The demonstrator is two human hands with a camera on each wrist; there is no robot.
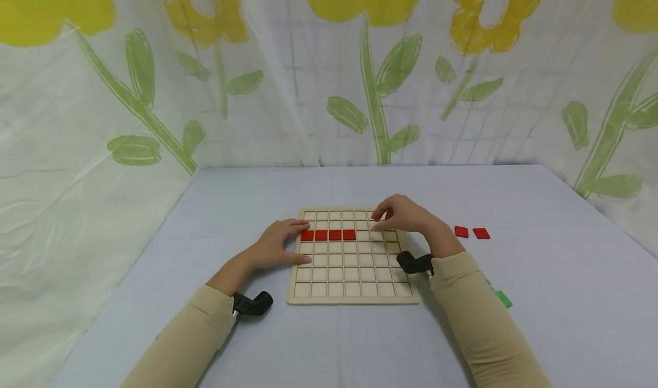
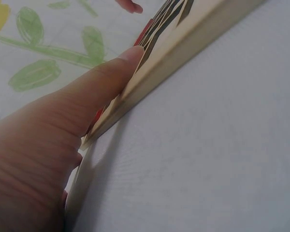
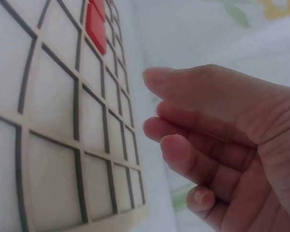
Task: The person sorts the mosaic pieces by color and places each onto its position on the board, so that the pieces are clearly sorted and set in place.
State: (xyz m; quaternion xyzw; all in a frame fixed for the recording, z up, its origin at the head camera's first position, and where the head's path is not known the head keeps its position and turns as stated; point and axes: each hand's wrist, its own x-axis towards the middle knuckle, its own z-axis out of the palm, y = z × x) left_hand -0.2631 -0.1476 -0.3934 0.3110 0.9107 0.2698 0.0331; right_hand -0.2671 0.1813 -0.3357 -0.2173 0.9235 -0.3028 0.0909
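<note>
A light wooden grid board point(image 1: 353, 300) lies on the table, with several red square tiles point(image 1: 321, 235) side by side in one row, starting at its left edge. My left hand point(image 1: 273, 245) rests at the board's left edge with fingers and thumb spread. In the left wrist view its thumb point(image 2: 106, 77) lies over the wooden border. Above the right part of the grid, my right hand point(image 1: 406, 214) hovers with loosely bent fingers. The right wrist view shows nothing between its thumb and fingertips point(image 3: 176, 150), which are apart from the grid.
Two loose red tiles point(image 1: 461, 232) lie on the white table point(image 1: 247, 194) to the right of the board. A green piece point(image 1: 504, 299) shows beside my right sleeve point(image 1: 478, 314), which partly covers it. Behind the table hangs a flower-printed curtain point(image 1: 288, 91).
</note>
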